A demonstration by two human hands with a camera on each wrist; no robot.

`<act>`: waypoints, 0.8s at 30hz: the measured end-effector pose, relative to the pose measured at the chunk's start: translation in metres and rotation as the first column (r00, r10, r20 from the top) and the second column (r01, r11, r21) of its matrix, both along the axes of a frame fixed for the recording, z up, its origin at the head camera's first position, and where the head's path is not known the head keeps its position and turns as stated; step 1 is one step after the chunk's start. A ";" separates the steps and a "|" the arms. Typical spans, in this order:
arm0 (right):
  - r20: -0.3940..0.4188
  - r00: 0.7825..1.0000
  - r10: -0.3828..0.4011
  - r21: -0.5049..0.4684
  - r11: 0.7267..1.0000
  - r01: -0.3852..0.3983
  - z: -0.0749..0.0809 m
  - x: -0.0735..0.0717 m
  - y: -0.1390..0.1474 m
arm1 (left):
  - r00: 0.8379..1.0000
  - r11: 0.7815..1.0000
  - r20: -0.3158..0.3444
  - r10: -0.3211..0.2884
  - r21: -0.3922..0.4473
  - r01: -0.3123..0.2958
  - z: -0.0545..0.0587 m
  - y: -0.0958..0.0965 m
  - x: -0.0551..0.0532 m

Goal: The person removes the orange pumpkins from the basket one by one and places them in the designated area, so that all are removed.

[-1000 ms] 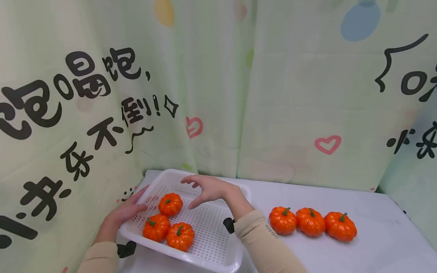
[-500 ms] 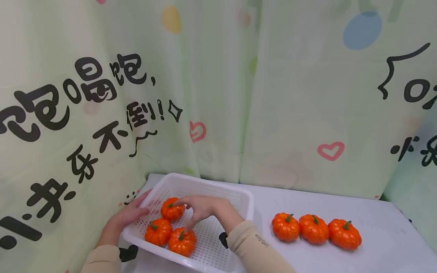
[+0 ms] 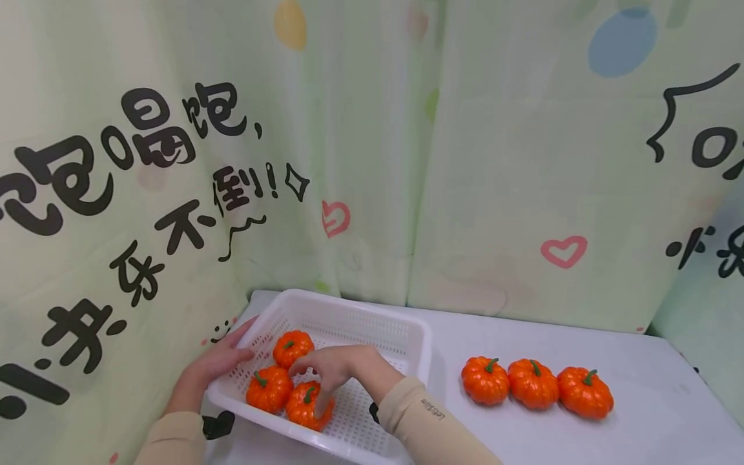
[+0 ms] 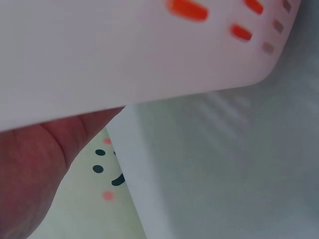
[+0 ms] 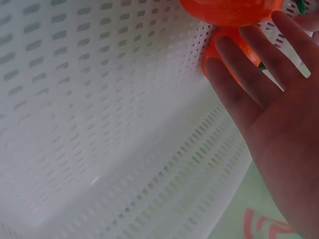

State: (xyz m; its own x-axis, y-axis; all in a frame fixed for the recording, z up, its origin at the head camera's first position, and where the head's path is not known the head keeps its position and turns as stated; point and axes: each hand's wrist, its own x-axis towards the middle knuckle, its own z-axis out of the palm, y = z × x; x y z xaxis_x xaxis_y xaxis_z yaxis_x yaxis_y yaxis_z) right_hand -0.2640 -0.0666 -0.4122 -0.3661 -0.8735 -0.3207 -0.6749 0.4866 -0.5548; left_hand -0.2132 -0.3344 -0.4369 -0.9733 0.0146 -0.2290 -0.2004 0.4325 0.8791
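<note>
A white perforated plastic basket (image 3: 366, 318) holds three small glossy orange pumpkins: a back one (image 3: 292, 345), a left one (image 3: 268, 391) and a front-right one (image 3: 299, 411). My left hand (image 3: 215, 361) grips the basket's left rim, thumb on top and fingers outside; in the left wrist view the palm (image 4: 30, 169) shows below the basket wall. Over the front-right pumpkin reaches my right hand (image 3: 332, 369), thumb against its right side and fingers at its far side. The right wrist view shows that hand's fingers (image 5: 269, 55) extended, spread and reaching to a pumpkin (image 5: 229, 10).
Right of the basket, three more orange pumpkins stand in a row on the white table: left (image 3: 485, 381), middle (image 3: 532, 385) and right (image 3: 585, 393). A pale green printed curtain (image 3: 494, 161) hangs behind the table and along the left side.
My right hand has come down and toward me from above the basket's middle to the front-right pumpkin. The left hand stays on the rim, and the pumpkins keep their places.
</note>
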 end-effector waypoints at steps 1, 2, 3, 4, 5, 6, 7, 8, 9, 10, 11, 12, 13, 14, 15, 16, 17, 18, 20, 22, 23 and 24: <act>0.005 1.000 -0.005 0.010 1.000 0.005 0.000 0.000 -0.001 | 1.000 1.000 -0.003 -0.007 -0.002 0.007 0.000 0.000 0.000; 0.007 1.000 -0.005 0.017 1.000 0.005 0.000 0.001 -0.001 | 1.000 1.000 -0.002 -0.004 0.001 0.004 0.000 0.000 -0.001; 0.005 1.000 -0.005 0.024 1.000 0.005 0.000 0.001 -0.002 | 1.000 1.000 -0.005 -0.009 -0.001 0.009 0.000 -0.001 -0.001; 0.003 1.000 -0.004 0.031 1.000 0.004 0.000 0.002 -0.002 | 1.000 1.000 -0.006 -0.011 0.000 0.011 0.000 -0.001 -0.001; 0.001 1.000 0.001 0.038 0.999 -0.001 -0.001 0.002 -0.003 | 1.000 1.000 -0.007 -0.017 -0.001 0.017 0.000 -0.001 -0.001; 0.002 1.000 0.004 0.045 0.999 -0.004 -0.001 0.003 -0.003 | 1.000 1.000 -0.009 -0.021 -0.001 0.021 -0.001 -0.001 -0.002; -0.004 1.000 0.010 0.052 0.999 -0.009 -0.002 0.003 -0.004 | 1.000 1.000 -0.011 -0.025 -0.003 0.025 -0.001 -0.001 -0.002; -0.010 1.000 0.018 0.060 0.998 -0.017 -0.003 0.004 -0.004 | 1.000 1.000 -0.009 -0.020 0.000 0.020 -0.002 -0.001 -0.001; -0.016 1.000 0.025 0.069 0.997 -0.024 -0.003 0.004 -0.005 | 1.000 1.000 -0.009 -0.025 -0.005 0.025 -0.002 -0.001 -0.001; -0.023 0.999 0.030 0.078 0.997 -0.028 -0.003 0.004 -0.006 | 1.000 1.000 -0.007 -0.024 -0.003 0.023 -0.002 -0.001 -0.001; -0.031 0.999 0.036 0.087 0.996 -0.033 -0.004 0.005 -0.006 | 1.000 1.000 -0.006 -0.023 -0.004 0.023 -0.003 -0.001 -0.001; -0.038 0.999 0.037 0.093 0.995 -0.034 -0.004 0.005 -0.007 | 1.000 1.000 -0.007 -0.022 -0.004 0.022 -0.003 -0.001 -0.001; -0.046 0.998 0.038 0.099 0.995 -0.033 -0.004 0.005 -0.007 | 1.000 1.000 -0.007 -0.021 -0.007 0.021 -0.003 -0.001 -0.001; -0.051 0.998 0.035 0.106 0.994 -0.030 -0.004 0.006 -0.007 | 1.000 1.000 -0.008 -0.021 -0.007 0.021 -0.003 -0.001 -0.002; -0.057 0.998 0.034 0.110 0.994 -0.028 -0.004 0.006 -0.008 | 1.000 1.000 -0.009 -0.023 -0.010 0.023 -0.002 -0.001 -0.002; -0.059 0.998 0.033 0.112 0.993 -0.027 -0.004 0.006 -0.008 | 1.000 1.000 -0.010 -0.022 -0.010 0.022 -0.002 -0.001 -0.002; -0.058 0.998 0.033 0.112 0.993 -0.026 -0.004 0.006 -0.008 | 1.000 1.000 -0.011 -0.023 -0.014 0.023 -0.002 -0.001 -0.002; -0.054 0.998 0.030 0.111 0.993 -0.023 -0.003 0.006 -0.008 | 1.000 1.000 -0.012 -0.023 -0.016 0.023 -0.001 -0.001 -0.002; -0.050 0.998 0.027 0.105 0.994 -0.022 -0.002 0.005 -0.007 | 1.000 1.000 -0.013 -0.024 -0.018 0.024 -0.001 -0.001 -0.002; -0.048 0.999 0.022 0.096 0.995 -0.018 -0.001 0.005 -0.006 | 1.000 1.000 -0.015 -0.024 -0.017 0.023 0.000 -0.001 -0.002; -0.047 0.999 0.016 0.090 0.996 -0.011 0.000 0.004 -0.005 | 1.000 1.000 -0.016 -0.024 -0.016 0.023 0.000 0.000 -0.002; -0.049 0.999 0.011 0.084 0.996 -0.007 0.001 0.004 -0.004 | 1.000 1.000 -0.015 -0.024 -0.013 0.023 0.000 0.000 -0.001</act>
